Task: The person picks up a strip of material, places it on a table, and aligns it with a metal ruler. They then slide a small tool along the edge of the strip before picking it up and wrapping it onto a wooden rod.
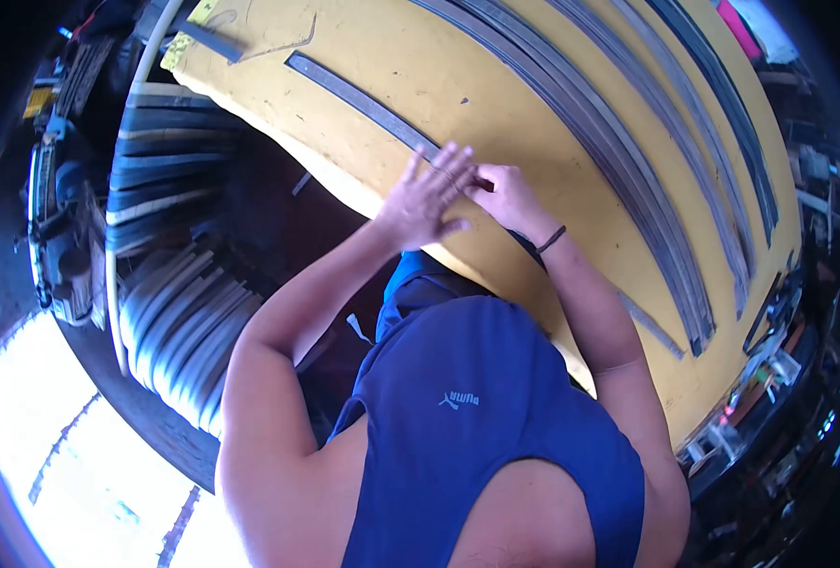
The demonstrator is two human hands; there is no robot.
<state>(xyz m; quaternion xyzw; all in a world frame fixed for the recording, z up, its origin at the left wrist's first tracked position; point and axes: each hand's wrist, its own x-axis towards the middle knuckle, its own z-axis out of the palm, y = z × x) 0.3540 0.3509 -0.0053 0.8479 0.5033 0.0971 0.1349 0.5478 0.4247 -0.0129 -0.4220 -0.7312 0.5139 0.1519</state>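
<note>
A long dark strip (pixel 363 102) lies across the yellow table (pixel 325 142) near its front edge. My left hand (pixel 429 197) is over this strip with its fingers spread, the fingertips beside or on it. Just to the right, my right hand (pixel 507 197) is closed at the strip, thumb and fingers pressed together; what they pinch is too small to make out. Part of the strip runs hidden beneath my hands and shows again under my right wrist.
Several long dark strips (pixel 590 123) lie curved across the far side of the table. A short strip (pixel 652 327) is at the right, and another piece (pixel 210 43) at the upper left. Stacked rolls or strips (pixel 178 303) stand left of the table.
</note>
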